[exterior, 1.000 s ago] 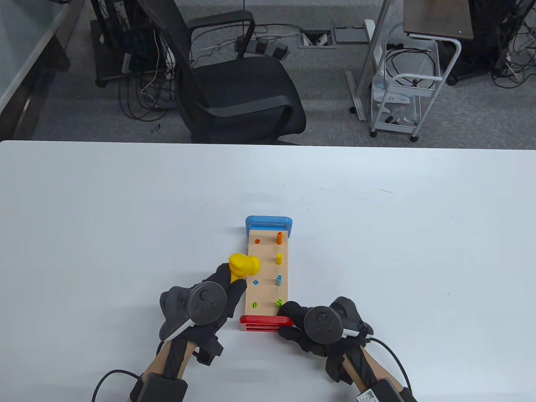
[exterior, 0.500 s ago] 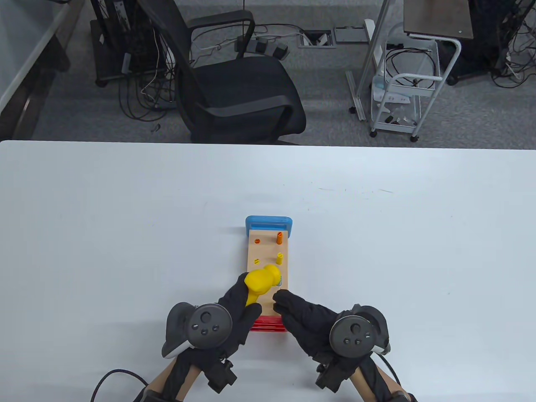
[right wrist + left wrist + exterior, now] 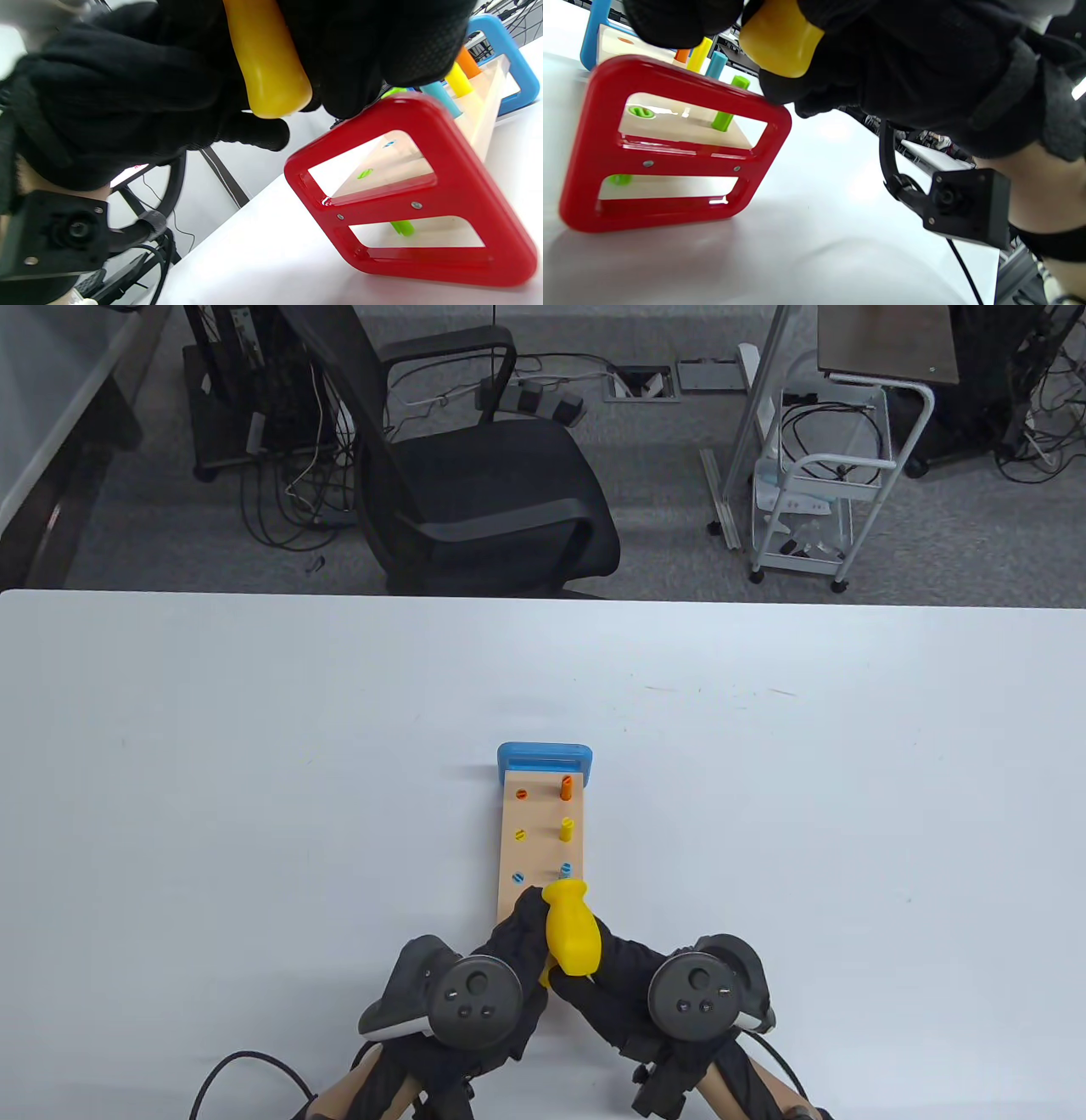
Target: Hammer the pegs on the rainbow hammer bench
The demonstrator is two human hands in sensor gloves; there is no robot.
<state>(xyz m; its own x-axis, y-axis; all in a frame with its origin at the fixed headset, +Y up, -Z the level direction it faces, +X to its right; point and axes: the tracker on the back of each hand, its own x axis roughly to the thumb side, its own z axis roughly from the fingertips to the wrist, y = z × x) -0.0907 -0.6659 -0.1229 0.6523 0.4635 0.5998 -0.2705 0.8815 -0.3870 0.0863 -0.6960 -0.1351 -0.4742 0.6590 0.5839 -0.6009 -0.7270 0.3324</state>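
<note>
We grip the yellow hammer (image 3: 570,929) with both our left hand (image 3: 501,967) and right hand (image 3: 632,984) over the bench's (image 3: 543,823) near red end (image 3: 670,148), likely steadying it or passing it across. From above, the hands hide that end; our wrist views show it, plus the green peg (image 3: 727,103) standing proud. Beyond the hammer, blue, yellow and orange pegs (image 3: 566,789) await.
</note>
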